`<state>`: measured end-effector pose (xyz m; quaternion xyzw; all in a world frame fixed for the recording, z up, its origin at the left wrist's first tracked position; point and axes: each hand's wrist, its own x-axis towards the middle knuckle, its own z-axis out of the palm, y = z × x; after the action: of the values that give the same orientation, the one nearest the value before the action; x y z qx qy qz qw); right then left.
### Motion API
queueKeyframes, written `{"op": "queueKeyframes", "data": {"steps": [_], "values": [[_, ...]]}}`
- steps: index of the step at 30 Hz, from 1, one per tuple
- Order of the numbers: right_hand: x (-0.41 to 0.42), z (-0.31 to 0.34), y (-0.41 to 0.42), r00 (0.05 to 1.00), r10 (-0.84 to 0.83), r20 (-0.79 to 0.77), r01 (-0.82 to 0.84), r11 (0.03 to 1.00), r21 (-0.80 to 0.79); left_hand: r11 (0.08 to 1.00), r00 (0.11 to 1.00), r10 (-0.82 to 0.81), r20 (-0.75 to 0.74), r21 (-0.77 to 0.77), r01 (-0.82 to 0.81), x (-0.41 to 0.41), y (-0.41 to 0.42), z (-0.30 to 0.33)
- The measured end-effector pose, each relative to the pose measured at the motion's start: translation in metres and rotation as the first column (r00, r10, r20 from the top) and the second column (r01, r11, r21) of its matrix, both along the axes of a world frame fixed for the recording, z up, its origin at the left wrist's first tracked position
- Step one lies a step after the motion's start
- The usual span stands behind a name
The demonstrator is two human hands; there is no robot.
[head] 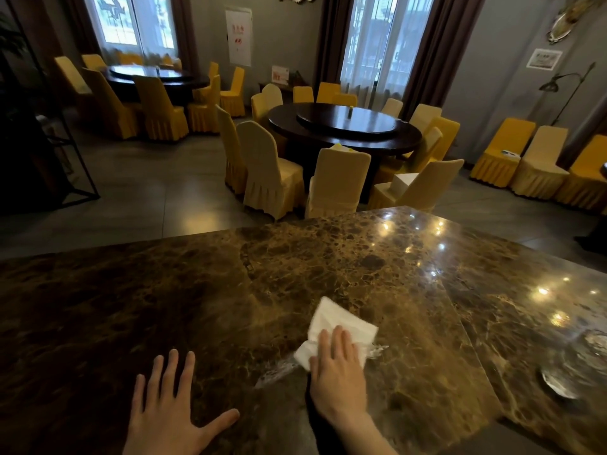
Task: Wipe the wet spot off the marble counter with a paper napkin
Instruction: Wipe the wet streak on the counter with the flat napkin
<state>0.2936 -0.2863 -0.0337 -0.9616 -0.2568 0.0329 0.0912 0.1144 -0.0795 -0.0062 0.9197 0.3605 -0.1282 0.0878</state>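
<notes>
A white paper napkin (341, 326) lies crumpled on the brown marble counter (203, 307), near its front edge. My right hand (336, 372) rests flat on the napkin's near part, fingers together, pressing it onto the stone. A streak of water (277, 371) glistens on the marble just left of that hand, and a smaller wet patch (377, 351) shows at the napkin's right edge. My left hand (170, 412) lies flat on the counter further left, fingers spread, holding nothing.
Glassware (561, 385) stands on the counter at the far right. Beyond the counter's far edge are round dark dining tables (345, 126) ringed by yellow-covered chairs (269, 172). A dark metal frame (65, 152) stands at the left.
</notes>
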Motion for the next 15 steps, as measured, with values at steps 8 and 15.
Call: {"op": "queueKeyframes", "data": {"steps": [8, 15], "values": [[-0.041, 0.009, 0.032, 0.874, 0.486, 0.033, -0.487, 0.871, 0.067, 0.996, 0.997, -0.068, 0.032, -0.061, 0.069, -0.007, 0.003, -0.013], [0.018, 0.01, -0.025, 1.0, 0.011, -0.016, -0.011, 1.0, 0.022, 0.998, 0.998, -0.01, -0.067, -0.059, 0.006, 0.002, 0.0, 0.013]]}}
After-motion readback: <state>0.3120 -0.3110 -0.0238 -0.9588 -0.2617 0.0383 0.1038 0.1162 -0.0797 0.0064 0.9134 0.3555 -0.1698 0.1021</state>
